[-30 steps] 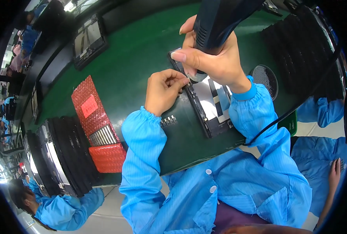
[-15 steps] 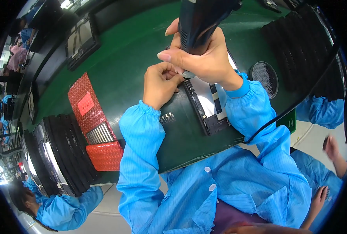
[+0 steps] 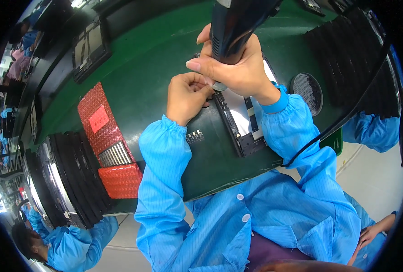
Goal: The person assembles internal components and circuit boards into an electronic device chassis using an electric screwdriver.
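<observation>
My right hand (image 3: 237, 68) grips a dark blue corded power tool (image 3: 235, 25), its metal nozzle pointing down at the left edge of a flat black-framed panel (image 3: 244, 120) lying on the green table (image 3: 156, 63). My left hand (image 3: 188, 97) is curled into a pinch right beside the nozzle, fingertips pressed on the panel's frame. Whether it holds a small part is hidden. Both arms wear light blue sleeves.
Red bubble-wrap bags (image 3: 104, 129) with a metal-finned part lie to the left beside stacked black trays (image 3: 70, 179). A round black mesh disc (image 3: 306, 88) and black foam trays (image 3: 351, 54) sit at the right. Another panel (image 3: 90, 50) lies far left. People in blue work alongside.
Both hands and the tool shifted slightly left and up along the panel edge a second ago, then stayed nearly still. The neighbour's hand at lower right moved.
</observation>
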`<state>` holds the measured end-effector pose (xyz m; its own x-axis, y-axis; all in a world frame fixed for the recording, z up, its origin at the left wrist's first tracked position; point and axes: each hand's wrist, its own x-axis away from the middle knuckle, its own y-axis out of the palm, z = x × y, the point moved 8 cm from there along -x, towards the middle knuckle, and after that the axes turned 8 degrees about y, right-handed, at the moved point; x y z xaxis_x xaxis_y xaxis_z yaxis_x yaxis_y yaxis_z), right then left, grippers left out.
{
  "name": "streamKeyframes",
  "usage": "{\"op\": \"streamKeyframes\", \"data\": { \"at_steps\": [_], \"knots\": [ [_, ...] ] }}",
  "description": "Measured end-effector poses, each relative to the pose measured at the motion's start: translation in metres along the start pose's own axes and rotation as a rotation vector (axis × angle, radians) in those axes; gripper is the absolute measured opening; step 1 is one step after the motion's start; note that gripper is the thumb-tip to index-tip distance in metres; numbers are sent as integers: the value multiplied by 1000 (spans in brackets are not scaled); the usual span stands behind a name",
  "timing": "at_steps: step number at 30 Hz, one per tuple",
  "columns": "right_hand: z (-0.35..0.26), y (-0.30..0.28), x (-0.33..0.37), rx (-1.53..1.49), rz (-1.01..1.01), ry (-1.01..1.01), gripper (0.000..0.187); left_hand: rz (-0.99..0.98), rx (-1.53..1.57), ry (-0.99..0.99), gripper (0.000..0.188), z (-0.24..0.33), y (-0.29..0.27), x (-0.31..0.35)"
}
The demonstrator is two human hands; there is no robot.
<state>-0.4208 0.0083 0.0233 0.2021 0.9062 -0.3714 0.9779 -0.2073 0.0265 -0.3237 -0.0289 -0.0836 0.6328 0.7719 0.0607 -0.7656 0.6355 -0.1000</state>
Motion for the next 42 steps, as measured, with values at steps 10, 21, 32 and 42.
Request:
{"op": "streamKeyframes", "data": {
  "at_steps": [10, 21, 32, 42],
  "knots": [
    [9, 0, 11, -74, 30, 178, 36, -72, -105, 133, 8, 13, 5, -10],
    [11, 7, 19, 255, 10, 98, 73, -1, -87, 146, 31, -1, 4, -9],
    [-26, -34, 9, 140, 155, -84, 46, -21, -122, 58, 12, -2, 1, -3],
    [-73, -231, 97, 114, 477, -164, 29, 60, -28, 9, 72, 17, 3, 0]
  ]
}}
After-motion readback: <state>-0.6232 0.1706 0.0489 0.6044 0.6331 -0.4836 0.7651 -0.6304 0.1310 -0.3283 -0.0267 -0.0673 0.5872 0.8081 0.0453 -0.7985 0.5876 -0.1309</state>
